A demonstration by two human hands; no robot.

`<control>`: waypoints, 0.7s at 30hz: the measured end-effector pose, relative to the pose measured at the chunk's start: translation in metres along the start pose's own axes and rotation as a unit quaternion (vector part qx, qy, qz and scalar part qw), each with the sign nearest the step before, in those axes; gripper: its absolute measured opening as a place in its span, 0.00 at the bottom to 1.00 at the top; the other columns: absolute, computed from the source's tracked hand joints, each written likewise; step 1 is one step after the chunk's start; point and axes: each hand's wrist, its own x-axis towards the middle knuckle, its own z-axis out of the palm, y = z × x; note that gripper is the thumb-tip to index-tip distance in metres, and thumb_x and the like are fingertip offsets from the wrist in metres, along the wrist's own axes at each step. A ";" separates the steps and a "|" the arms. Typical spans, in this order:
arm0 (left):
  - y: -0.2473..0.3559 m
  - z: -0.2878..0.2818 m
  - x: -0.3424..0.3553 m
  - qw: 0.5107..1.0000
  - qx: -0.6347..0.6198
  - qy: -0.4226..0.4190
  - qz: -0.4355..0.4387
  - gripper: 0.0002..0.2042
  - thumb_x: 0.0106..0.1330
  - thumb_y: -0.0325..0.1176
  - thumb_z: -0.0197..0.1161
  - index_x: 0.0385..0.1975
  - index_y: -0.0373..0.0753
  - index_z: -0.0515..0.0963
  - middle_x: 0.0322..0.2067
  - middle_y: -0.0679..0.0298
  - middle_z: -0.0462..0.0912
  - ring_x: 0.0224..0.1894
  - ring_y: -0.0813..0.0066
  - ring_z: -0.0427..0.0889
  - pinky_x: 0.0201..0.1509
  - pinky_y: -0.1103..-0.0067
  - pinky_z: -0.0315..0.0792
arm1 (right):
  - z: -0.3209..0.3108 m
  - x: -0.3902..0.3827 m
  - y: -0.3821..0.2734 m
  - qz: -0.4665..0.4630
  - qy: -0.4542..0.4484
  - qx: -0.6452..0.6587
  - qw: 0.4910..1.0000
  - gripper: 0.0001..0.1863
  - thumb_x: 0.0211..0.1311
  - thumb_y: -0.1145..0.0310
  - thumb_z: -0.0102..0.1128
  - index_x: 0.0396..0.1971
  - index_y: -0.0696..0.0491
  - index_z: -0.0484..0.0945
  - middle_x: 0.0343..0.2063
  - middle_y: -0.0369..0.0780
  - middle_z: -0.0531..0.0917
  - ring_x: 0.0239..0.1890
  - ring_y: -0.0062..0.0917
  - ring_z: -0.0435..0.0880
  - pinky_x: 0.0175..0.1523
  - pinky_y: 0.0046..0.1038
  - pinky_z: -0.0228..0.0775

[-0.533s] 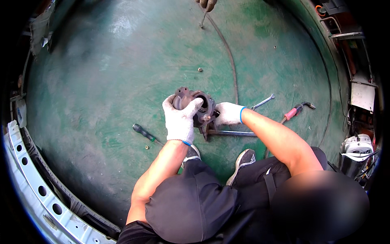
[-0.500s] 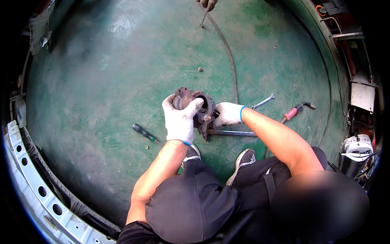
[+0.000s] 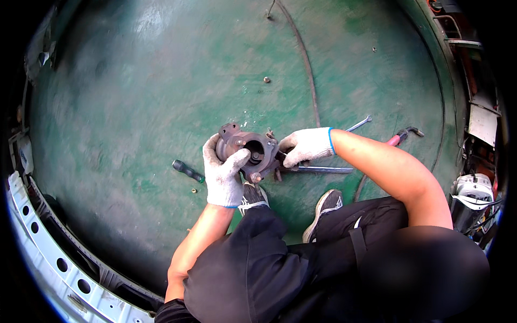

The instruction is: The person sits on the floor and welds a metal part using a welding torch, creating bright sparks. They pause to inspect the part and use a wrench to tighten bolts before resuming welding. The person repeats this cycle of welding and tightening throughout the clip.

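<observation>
A dark, rusty cast metal housing (image 3: 230,131) with a round bore and studs is tilted so its opening faces up. My left hand (image 3: 223,176), in a white knit glove, grips its left side, thumb over the front. My right hand (image 3: 306,144), gloved alike, has its fingers curled at the housing's right edge; what they pinch is hidden. A long steel bar (image 3: 324,169) lies below that hand, extending rightward from under the housing.
Green floor (image 3: 129,124) holds a screwdriver (image 3: 186,171), wrench (image 3: 360,121), pink-handled tool (image 3: 397,139), hose (image 3: 305,55) and small nuts (image 3: 266,79). My shoes (image 3: 327,211) are below the housing. A pale perforated metal panel (image 3: 47,238) lines the left; equipment (image 3: 474,202) stands right.
The housing and my left hand have shifted left and down, turning the bore more upward. My right hand sits slightly higher. The other gloved hand at the top is out of view.
</observation>
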 end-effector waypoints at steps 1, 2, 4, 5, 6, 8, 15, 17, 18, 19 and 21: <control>0.002 -0.001 -0.002 1.000 -0.006 -0.004 0.000 0.43 0.59 0.26 0.82 0.73 0.33 0.63 0.64 0.52 0.77 0.64 0.61 0.81 0.69 0.65 0.79 | 0.000 0.003 0.002 -0.006 -0.011 0.010 1.000 0.23 0.68 0.58 0.69 0.55 0.60 0.86 0.37 0.38 0.90 0.38 0.20 0.86 0.41 0.27 0.81; 0.003 -0.003 -0.003 1.000 0.007 -0.012 -0.002 0.45 0.58 0.27 0.83 0.74 0.33 0.62 0.65 0.52 0.76 0.66 0.60 0.80 0.71 0.64 0.77 | -0.001 0.006 0.003 -0.011 -0.022 0.020 0.999 0.22 0.69 0.59 0.68 0.54 0.60 0.86 0.37 0.38 0.89 0.37 0.19 0.86 0.41 0.27 0.81; 0.005 -0.008 -0.006 0.999 0.018 -0.033 0.023 0.46 0.57 0.28 0.84 0.74 0.33 0.62 0.66 0.52 0.76 0.66 0.60 0.79 0.72 0.64 0.76 | 0.001 0.010 0.002 -0.016 -0.028 0.041 0.999 0.21 0.71 0.59 0.67 0.54 0.61 0.86 0.37 0.38 0.89 0.37 0.19 0.86 0.40 0.26 0.80; 0.007 -0.009 -0.007 0.998 0.023 -0.043 0.036 0.46 0.57 0.29 0.84 0.74 0.33 0.62 0.66 0.53 0.76 0.67 0.60 0.79 0.73 0.64 0.76 | 0.002 0.008 0.000 -0.015 -0.024 0.051 0.998 0.21 0.71 0.60 0.67 0.53 0.61 0.85 0.36 0.38 0.89 0.36 0.19 0.86 0.40 0.26 0.80; 0.010 -0.010 -0.008 0.998 0.025 -0.045 0.038 0.46 0.56 0.30 0.85 0.74 0.33 0.62 0.66 0.53 0.76 0.67 0.61 0.79 0.74 0.64 0.75 | 0.004 0.008 -0.003 -0.014 -0.020 0.062 0.998 0.20 0.72 0.60 0.67 0.53 0.61 0.85 0.36 0.37 0.89 0.35 0.18 0.85 0.40 0.26 0.80; 0.016 -0.007 -0.009 0.997 0.029 -0.060 0.048 0.46 0.56 0.30 0.85 0.74 0.33 0.62 0.66 0.53 0.76 0.67 0.61 0.79 0.73 0.64 0.75 | 0.004 0.004 -0.005 -0.025 -0.017 0.061 0.998 0.20 0.73 0.60 0.66 0.54 0.61 0.85 0.36 0.37 0.89 0.35 0.18 0.85 0.39 0.26 0.80; 0.029 0.004 -0.014 0.999 0.026 -0.029 0.030 0.44 0.57 0.28 0.84 0.73 0.33 0.64 0.64 0.54 0.77 0.64 0.62 0.81 0.70 0.65 0.78 | 0.003 -0.009 -0.016 -0.008 0.019 0.004 1.000 0.26 0.69 0.55 0.67 0.53 0.63 0.84 0.36 0.43 0.90 0.35 0.27 0.88 0.43 0.32 0.82; 0.030 0.009 -0.012 0.997 0.057 -0.022 0.044 0.43 0.57 0.27 0.83 0.72 0.32 0.64 0.63 0.53 0.78 0.63 0.62 0.82 0.69 0.66 0.79 | -0.002 -0.006 0.011 -0.029 0.090 -0.173 0.980 0.28 0.66 0.52 0.66 0.52 0.63 0.85 0.39 0.49 0.91 0.39 0.38 0.90 0.47 0.39 0.83; 0.031 0.011 -0.012 0.996 0.073 -0.018 0.052 0.43 0.57 0.26 0.83 0.72 0.32 0.65 0.63 0.53 0.78 0.63 0.62 0.82 0.69 0.66 0.80 | -0.005 -0.004 0.027 -0.040 0.124 -0.259 0.957 0.30 0.65 0.50 0.66 0.52 0.64 0.85 0.40 0.52 0.92 0.41 0.43 0.91 0.49 0.43 0.83; 0.032 0.010 -0.011 0.996 0.074 -0.014 0.050 0.42 0.57 0.26 0.83 0.71 0.32 0.65 0.62 0.53 0.78 0.63 0.62 0.82 0.68 0.66 0.80 | -0.007 -0.009 0.028 -0.014 0.117 -0.315 0.942 0.30 0.64 0.49 0.66 0.51 0.62 0.85 0.42 0.54 0.91 0.43 0.47 0.91 0.51 0.45 0.83; 0.036 0.009 -0.012 0.996 0.076 -0.007 0.044 0.42 0.57 0.25 0.83 0.71 0.32 0.65 0.62 0.52 0.78 0.62 0.62 0.83 0.68 0.65 0.81 | -0.008 -0.029 0.019 0.037 0.104 -0.422 0.900 0.29 0.62 0.47 0.66 0.50 0.60 0.87 0.45 0.58 0.91 0.47 0.54 0.90 0.54 0.50 0.82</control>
